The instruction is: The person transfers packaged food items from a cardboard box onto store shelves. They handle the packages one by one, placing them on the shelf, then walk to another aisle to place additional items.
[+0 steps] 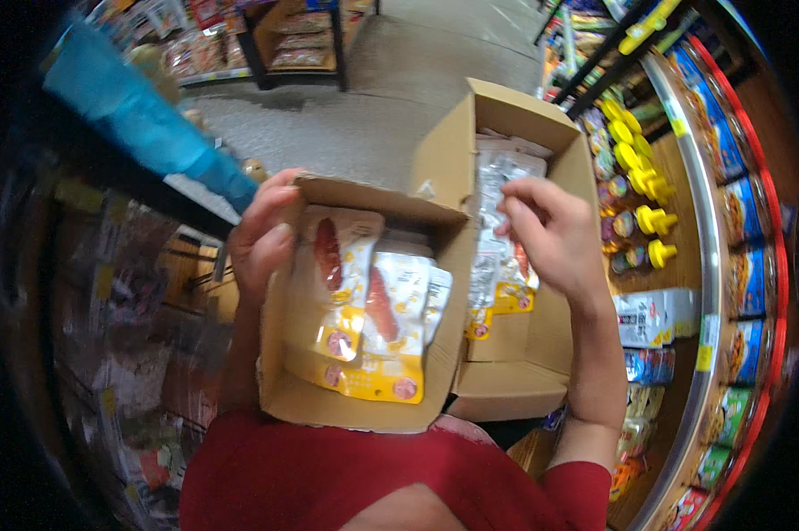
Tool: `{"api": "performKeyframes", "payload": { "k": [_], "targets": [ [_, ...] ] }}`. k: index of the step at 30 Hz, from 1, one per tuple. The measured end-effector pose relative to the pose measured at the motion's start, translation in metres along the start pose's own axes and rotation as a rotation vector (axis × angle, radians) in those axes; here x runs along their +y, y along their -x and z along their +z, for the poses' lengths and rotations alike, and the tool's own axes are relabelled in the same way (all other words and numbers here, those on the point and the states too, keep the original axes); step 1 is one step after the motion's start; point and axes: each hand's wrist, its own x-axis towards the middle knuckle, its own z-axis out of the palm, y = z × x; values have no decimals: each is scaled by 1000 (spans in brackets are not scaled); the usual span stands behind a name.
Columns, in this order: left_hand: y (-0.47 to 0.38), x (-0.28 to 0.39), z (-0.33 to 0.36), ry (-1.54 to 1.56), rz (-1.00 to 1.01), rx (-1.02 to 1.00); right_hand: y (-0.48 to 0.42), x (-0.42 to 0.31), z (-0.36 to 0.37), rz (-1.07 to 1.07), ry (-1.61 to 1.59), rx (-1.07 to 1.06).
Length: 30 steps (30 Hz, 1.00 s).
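My left hand [267, 232] grips the upper left side of a cardboard box [449, 312], held against my chest. Inside it lie several white-and-yellow food packets [393, 299], each with a clear window showing a reddish-brown sausage-like piece. Beyond it on the right is a second, longer cardboard box [525, 342] with its top open. More packets [496, 166] fill its far part, some with silvery backs up. Over these packets hovers my right hand [549, 229], fingers curled. Whether its fingertips touch or pinch a packet is not plain.
On the right, shelves [691, 219] hold yellow-capped containers [628, 146], white pouches [642, 318] and blue packs [748, 282]. A blue-covered bar [154, 119] slants across the upper left. Behind are the grey floor [399, 53] and a display rack [300, 50]. Wrapped goods [134, 372] line the left.
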Motion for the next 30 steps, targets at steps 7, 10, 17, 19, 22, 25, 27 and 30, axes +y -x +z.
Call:
{"api": "performKeyframes", "payload": {
  "k": [7, 10, 17, 19, 22, 25, 27, 30],
  "targets": [
    [-5, 2, 13, -908, 360, -125, -21, 76, -21, 183, 848, -396],
    [-8, 2, 16, -771, 336, -99, -27, 80, -18, 243, 867, -506],
    [-10, 6, 21, -834, 382, -114, -20, 75, 12, 107, 695, -688],
    [-8, 4, 19, -859, 394, -84, -19, 79, 18, 120, 773, -787],
    [-4, 0, 12, -805, 309, -81, -17, 85, 26, 150, 791, -760],
    [1, -3, 1, -195, 81, 17, -17, 86, 31, 148, 789, -733],
    [2, -3, -5, -76, 13, 32, -19, 83, 33, 181, 824, -769],
    [3, -2, -9, -54, -51, 20, -22, 73, 33, 193, 826, -837]
  ]
}}
